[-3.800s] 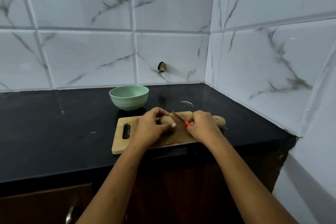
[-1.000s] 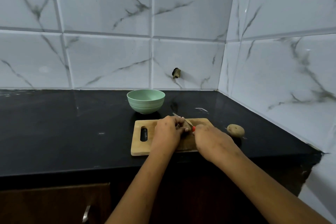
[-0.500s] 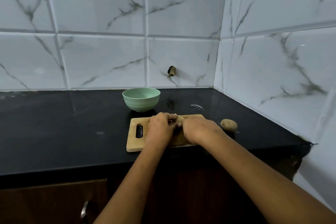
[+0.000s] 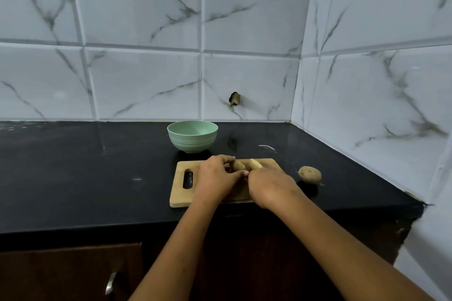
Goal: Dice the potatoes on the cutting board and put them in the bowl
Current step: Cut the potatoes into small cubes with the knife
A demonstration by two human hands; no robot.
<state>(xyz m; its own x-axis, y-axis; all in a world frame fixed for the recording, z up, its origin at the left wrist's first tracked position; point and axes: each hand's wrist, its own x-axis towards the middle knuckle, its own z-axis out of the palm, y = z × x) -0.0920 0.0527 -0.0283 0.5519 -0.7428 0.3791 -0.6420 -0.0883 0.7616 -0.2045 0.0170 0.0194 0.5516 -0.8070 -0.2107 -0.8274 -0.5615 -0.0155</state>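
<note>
Left half (image 4: 239, 165) and right half (image 4: 255, 164) now lie separated. Your left hand (image 4: 215, 176) grips the left half — right hand (image 4: 271, 186) grip cannot be determined.

— What sort of place is this?

— A kitchen. A black stone counter (image 4: 73, 166) runs into a corner walled with white, marble-veined tiles (image 4: 141, 80). Dark wood cabinets (image 4: 61, 273) with a metal handle (image 4: 110, 284) sit below it.

— What else shows it?

— Food and kitchenware. A wooden board (image 4: 181, 193) lies near the counter's front edge with cut potato (image 4: 255, 164) on it. A green bowl (image 4: 192, 137) stands just behind the board. A whole potato (image 4: 310, 174) rests on the counter to the board's right.

— Anything on the walls?

— A small dark fitting (image 4: 234, 99) juts from the back tiles, above the counter.
</note>
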